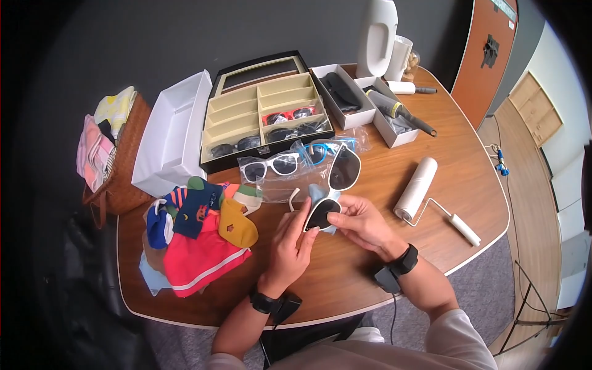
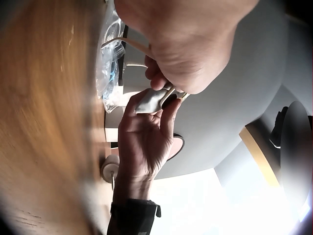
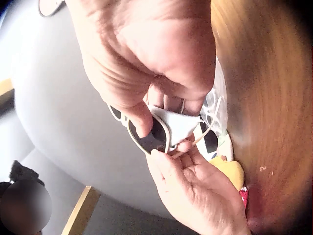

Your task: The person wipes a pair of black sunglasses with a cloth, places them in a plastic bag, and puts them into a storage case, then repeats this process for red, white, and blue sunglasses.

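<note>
White-framed sunglasses (image 1: pixel 344 169) with dark lenses are held up over the front of the table, one lens above the other. My left hand (image 1: pixel 288 254) grips the frame by the lower lens, thumb at its rim. My right hand (image 1: pixel 369 228) pinches that same lens, its thumb on the dark front and its fingers behind. A pale blue-grey cloth (image 3: pixel 180 128) lies bunched between those fingers and the back of the lens. One white temple arm (image 3: pixel 208 132) sticks out past the left fingers.
Bagged white sunglasses (image 1: pixel 271 166) and blue ones (image 1: pixel 317 153) lie before a compartmented display case (image 1: pixel 231 111). Left are piled socks and clothes (image 1: pixel 203 246), a white box (image 1: pixel 172 135) and a basket (image 1: pixel 123 166). Right are a lint roller (image 1: pixel 416 188) and white boxes (image 1: pixel 394 135) holding items.
</note>
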### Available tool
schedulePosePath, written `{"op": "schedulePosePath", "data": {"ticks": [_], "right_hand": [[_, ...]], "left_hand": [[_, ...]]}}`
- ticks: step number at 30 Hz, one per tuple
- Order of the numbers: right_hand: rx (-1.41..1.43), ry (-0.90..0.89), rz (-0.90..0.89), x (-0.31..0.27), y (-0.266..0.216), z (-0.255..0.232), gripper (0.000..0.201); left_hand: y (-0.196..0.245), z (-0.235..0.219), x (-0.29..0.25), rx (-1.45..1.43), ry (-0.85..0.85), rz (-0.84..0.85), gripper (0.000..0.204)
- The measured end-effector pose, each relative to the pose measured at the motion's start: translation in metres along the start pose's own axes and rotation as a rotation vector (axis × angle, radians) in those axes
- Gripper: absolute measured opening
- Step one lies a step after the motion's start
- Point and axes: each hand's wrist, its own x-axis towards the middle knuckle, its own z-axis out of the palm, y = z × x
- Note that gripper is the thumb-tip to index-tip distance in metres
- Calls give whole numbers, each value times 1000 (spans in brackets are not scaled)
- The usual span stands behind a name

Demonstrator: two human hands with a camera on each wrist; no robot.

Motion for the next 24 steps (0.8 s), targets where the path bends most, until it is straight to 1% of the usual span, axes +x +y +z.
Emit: {"op": "schedulePosePath", "data": {"ticks": [2, 5, 8, 11, 16, 19, 22, 24], "right_hand": [[-21, 22, 5, 0, 0, 0, 27], [-45, 48, 17, -2, -3, 0, 24], [-88, 83, -3, -2, -3, -1, 22], [-124, 127, -17, -1, 0, -1, 20], [-168, 182, -49, 0, -2, 5, 16], [-311, 255, -50, -1, 2, 4, 12], [-339, 280, -74, 1, 4, 6, 12], [-243, 274, -86, 2, 5, 5, 17]], "left_hand": [[2, 2, -3, -32, -6, -45, 48], [-1, 5, -5, -40, -10, 2, 49], [-2, 5, -5, -6, -11, 29, 43], [-7, 4, -7, 55, -16, 95, 34], [-4, 4, -4, 73, -4, 73, 25], [-6, 5, -6, 71, 21, 44, 22], [-6, 5, -5, 42, 27, 17, 18], [-3, 4, -4, 12, 29, -3, 18]]}}
